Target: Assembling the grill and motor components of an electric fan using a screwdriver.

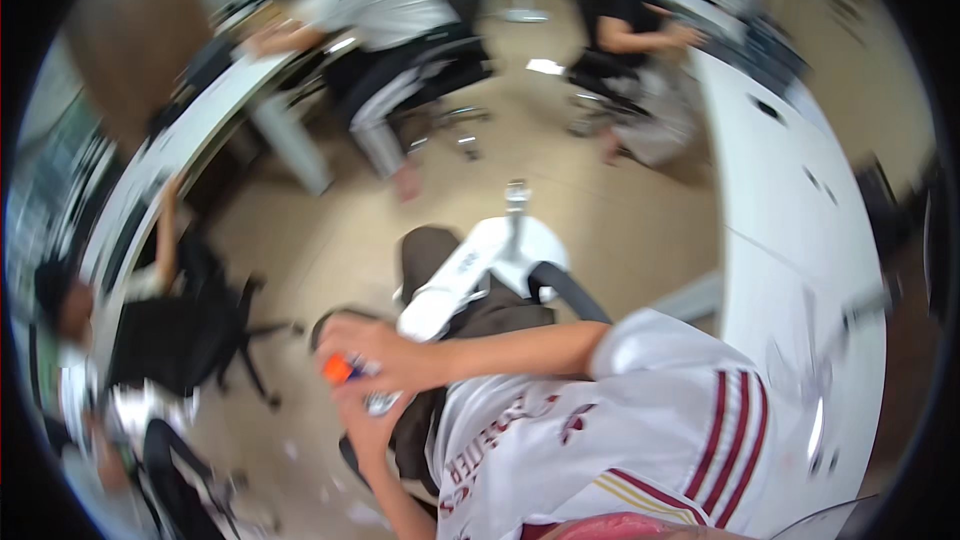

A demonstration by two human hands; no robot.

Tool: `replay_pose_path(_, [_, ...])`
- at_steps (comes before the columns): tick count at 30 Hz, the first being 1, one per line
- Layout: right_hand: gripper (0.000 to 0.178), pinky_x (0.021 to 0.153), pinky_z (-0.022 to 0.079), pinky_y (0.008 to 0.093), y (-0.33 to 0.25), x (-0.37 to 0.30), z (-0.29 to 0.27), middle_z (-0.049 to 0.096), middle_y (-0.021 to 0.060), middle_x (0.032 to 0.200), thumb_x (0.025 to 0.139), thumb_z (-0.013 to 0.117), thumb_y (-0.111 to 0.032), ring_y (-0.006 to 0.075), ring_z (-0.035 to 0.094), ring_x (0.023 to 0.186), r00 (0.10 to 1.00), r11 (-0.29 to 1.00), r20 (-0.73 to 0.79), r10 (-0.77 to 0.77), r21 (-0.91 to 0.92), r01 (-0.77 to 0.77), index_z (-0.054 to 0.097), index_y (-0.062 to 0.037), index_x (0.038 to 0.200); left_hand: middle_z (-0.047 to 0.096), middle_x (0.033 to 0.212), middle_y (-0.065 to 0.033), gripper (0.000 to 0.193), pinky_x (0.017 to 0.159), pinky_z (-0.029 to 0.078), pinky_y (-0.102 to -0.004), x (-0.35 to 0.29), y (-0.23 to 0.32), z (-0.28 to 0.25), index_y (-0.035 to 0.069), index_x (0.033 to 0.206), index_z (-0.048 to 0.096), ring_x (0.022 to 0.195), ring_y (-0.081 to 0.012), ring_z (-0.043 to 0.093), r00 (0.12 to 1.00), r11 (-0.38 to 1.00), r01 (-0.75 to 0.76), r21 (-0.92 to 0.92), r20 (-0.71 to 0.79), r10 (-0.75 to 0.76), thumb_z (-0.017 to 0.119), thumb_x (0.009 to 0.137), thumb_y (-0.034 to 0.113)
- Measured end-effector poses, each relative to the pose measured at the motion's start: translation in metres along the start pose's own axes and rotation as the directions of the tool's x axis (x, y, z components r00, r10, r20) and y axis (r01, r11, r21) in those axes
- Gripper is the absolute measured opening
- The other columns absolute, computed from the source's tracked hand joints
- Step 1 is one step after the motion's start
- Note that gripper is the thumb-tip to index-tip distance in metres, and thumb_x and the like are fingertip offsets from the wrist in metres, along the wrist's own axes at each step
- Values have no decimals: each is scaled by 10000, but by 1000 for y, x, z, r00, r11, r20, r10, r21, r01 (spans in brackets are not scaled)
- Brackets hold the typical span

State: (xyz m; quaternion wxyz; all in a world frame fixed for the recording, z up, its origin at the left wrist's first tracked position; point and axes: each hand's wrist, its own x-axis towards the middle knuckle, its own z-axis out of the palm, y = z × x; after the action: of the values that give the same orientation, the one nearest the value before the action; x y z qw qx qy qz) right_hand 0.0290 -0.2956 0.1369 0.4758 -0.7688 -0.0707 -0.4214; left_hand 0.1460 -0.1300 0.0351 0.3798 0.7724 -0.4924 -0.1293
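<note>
My right hand reaches across from the right, its fingers curled around a small thing with an orange end. Blue and white patches show beside the orange part; blur hides its exact kind. Just below, my left hand comes up from the lower edge and closes on the same thing. The two hands touch or overlap, left of my white jersey. Beyond them, a long white object with dark print lies over my dark-clothed legs, close to my right wrist.
A white desk curves along the right, another along the left. A black office chair stands at left beside a seated person. Two more people sit on chairs at the back. Tan floor lies between the desks.
</note>
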Motion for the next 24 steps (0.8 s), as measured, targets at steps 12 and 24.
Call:
replay_pose_path(12, [582,866,540,321,-20,-4,-28,665,74,1068,840,803,-93,173,664,999,951,921,-155,269,329,-207,538,-43,1355,356,1550,-295,966,1170,333,-508,8,-26,5,-40,1470,487,1438,-460,383,976,972,-209,103,-46,215,894,695,368])
replay_pose_path(24, [226,525,532,306,-84,91,-451,613,77,779,1088,482,-264,159,613,595,524,978,-828,-200,-198,61,522,-60,1001,377,1536,-277,875,1147,364,-513,9,0,-2,53,1397,575,1396,-462,438,994,994,-98,40,-40,99,924,639,313])
